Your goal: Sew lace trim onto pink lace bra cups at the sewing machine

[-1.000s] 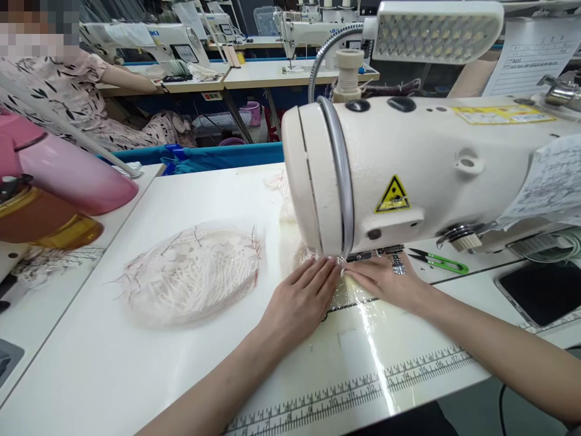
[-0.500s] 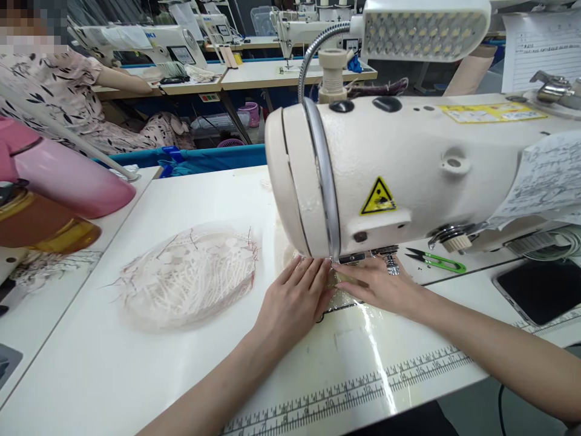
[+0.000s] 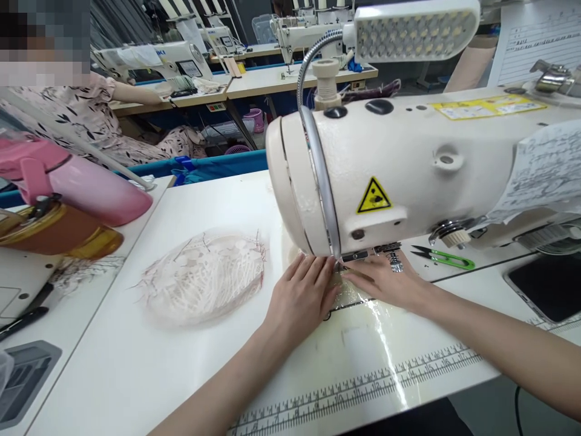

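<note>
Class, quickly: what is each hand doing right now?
Left hand: open, flat on the fabric.
Right hand: open, pressing the fabric by the needle.

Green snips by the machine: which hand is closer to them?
Right. The right hand lies flat under the machine head, just left of the snips; the left hand lies beyond it, farther left.

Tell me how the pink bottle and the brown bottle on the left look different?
The pink bottle is solid pink and lies on top; the brown bottle is see-through amber with a gold rim and lies underneath. The pink one reaches further right. Both lie tilted on their sides.
</note>
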The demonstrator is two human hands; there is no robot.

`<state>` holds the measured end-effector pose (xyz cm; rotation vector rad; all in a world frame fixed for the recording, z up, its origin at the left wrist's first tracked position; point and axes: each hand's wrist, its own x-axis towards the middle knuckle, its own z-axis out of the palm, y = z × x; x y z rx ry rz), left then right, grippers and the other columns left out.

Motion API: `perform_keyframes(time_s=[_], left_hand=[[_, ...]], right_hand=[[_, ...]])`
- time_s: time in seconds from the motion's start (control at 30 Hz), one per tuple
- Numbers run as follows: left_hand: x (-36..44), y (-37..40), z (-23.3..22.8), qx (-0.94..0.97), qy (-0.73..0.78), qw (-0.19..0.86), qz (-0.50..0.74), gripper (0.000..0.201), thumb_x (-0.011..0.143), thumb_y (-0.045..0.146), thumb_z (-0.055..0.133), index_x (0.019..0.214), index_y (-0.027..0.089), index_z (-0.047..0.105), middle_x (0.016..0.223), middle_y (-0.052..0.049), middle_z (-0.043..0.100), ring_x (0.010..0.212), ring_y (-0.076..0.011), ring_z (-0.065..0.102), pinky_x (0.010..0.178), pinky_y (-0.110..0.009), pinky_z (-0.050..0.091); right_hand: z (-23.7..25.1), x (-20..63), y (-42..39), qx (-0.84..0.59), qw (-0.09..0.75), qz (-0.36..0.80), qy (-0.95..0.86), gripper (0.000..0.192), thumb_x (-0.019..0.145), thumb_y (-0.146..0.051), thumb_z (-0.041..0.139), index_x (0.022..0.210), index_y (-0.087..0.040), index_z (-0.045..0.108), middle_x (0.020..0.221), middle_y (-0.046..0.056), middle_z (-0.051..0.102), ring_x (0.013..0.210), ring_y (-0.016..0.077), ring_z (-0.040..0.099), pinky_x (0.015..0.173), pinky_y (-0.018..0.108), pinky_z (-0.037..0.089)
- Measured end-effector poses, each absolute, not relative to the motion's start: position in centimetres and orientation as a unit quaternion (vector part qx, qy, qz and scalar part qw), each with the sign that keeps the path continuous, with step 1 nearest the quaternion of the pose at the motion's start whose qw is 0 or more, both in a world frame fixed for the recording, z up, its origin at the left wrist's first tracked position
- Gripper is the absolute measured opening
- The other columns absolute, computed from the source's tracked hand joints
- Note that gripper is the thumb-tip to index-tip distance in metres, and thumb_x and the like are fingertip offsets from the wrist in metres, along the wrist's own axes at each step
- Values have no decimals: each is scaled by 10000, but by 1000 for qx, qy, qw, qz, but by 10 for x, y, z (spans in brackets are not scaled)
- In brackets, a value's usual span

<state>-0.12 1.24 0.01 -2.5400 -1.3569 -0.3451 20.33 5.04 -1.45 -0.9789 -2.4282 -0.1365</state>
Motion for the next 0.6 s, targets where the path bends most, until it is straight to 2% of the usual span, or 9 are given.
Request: perform_keyframes(time_s=[0.27, 0.37, 0.47, 0.6], left_hand=[[-2, 14, 2, -864, -487, 92, -90, 460, 938, 437, 383, 1254, 137, 531, 1087, -94, 647, 1063, -264, 560, 1009, -448, 381], [-2, 15, 2, -859, -497, 89, -82, 465, 930, 444, 395, 1264, 144, 517, 1097, -99, 636, 1084, -272, 549, 1032, -469, 355], [0, 13, 3, -851, -511, 90, -80, 466, 916, 453, 420, 1266, 156, 506, 1141, -96, 621, 1115, -275, 537, 1048, -474, 343], [4, 6, 8, -841, -522, 118, -82, 512, 908, 506, 427, 1273, 155, 496, 1258, -115, 576, 1247, -306, 456, 1057, -489, 348]], right_hand=[[-7, 211, 50, -377, 292, 48, -878, 272, 904, -275, 454, 1069, -323, 665, 924, 14, 701, 784, 188, 620, 603, 313, 482], [-5, 213, 50, -391, 291, 79, -869, 272, 905, -269, 453, 1067, -339, 660, 961, 10, 691, 752, 186, 633, 582, 318, 486], [-4, 213, 52, -388, 304, 94, -865, 250, 903, -287, 466, 1047, -340, 663, 985, 19, 687, 832, 225, 638, 608, 356, 503], [-11, 215, 55, -357, 355, 100, -858, 215, 887, -341, 504, 1031, -313, 662, 891, 47, 695, 853, 270, 633, 604, 401, 515]])
